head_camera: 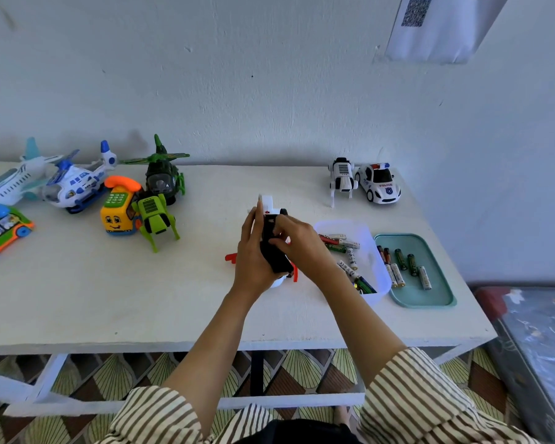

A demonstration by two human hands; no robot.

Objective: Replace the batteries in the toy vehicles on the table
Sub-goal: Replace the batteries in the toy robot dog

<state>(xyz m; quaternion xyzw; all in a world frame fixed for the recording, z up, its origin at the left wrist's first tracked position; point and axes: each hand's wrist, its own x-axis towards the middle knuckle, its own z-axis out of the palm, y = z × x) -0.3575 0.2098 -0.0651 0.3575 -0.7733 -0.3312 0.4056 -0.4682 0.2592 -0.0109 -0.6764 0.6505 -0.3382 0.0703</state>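
Above the middle of the white table (109, 299) I hold a white toy vehicle (267, 201) with red parts, turned so its black underside faces me. My left hand (252, 257) grips it from the left and below. My right hand (297, 241) has its fingers curled onto the black underside; what they pinch is hidden. A clear box (377, 251) with several batteries stands just to the right. Beside that box, a teal tray (436, 293) holds several more batteries (401, 267).
At the back left stand a white plane (10, 181), a blue helicopter (77, 184), a green helicopter (162, 177), a yellow phone bus (121, 209), a green robot dog (154, 219) and a colourful bus (0, 232). A white robot dog (342, 177) and police car (378, 184) stand back right.
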